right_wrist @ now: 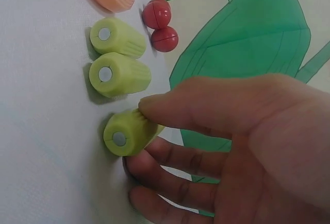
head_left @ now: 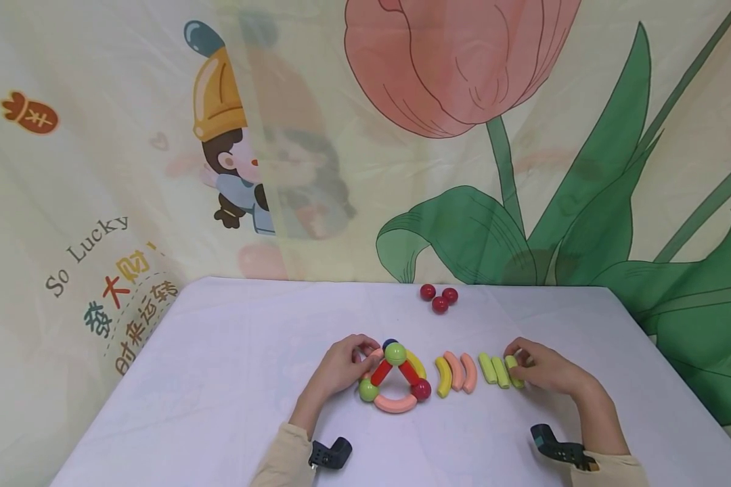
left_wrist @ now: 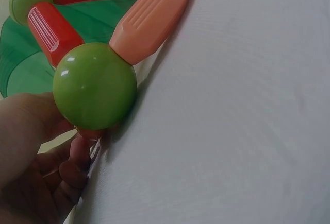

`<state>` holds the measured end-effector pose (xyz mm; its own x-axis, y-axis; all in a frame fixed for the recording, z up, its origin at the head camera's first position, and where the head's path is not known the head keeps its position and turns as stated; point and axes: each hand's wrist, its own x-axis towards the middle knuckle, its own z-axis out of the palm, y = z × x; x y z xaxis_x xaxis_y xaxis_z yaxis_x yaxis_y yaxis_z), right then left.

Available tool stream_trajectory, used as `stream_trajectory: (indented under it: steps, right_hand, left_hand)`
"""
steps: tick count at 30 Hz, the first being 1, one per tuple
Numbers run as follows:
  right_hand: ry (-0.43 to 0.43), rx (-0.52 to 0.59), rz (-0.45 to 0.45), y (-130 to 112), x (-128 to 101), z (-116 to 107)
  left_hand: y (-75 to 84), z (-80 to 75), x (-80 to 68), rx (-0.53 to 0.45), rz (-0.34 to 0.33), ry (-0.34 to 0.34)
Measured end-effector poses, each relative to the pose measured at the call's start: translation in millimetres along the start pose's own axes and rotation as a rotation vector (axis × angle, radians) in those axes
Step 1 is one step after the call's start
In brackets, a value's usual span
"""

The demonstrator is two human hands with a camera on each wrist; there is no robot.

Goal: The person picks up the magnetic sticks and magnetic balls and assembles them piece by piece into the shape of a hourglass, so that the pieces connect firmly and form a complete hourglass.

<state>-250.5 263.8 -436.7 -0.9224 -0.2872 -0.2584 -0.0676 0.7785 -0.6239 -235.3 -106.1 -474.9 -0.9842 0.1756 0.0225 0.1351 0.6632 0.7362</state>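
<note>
A frame of magnetic balls and rods stands on the table, with a green ball on top of two slanting red rods. Pink and yellow curved rods join the green, red and dark blue balls of its base. On its left side my left hand grips a pink curved rod, mostly hidden behind a green ball in the left wrist view. My right hand pinches a short light green rod between thumb and fingers, beside two more light green rods.
Between the frame and the green rods lie a yellow curved rod and two pink curved rods. Three red balls sit near the table's back edge. A printed cloth hangs behind the white table.
</note>
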Motion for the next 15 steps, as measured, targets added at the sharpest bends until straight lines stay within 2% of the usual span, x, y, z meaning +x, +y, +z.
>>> stream_trajectory:
  steps: [15]
  right_hand:
    - [0.092, -0.007, 0.007, 0.4, 3.1, 0.9]
  left_hand:
    - [-0.3, 0.3, 0.2, 0.005, -0.002, 0.002]
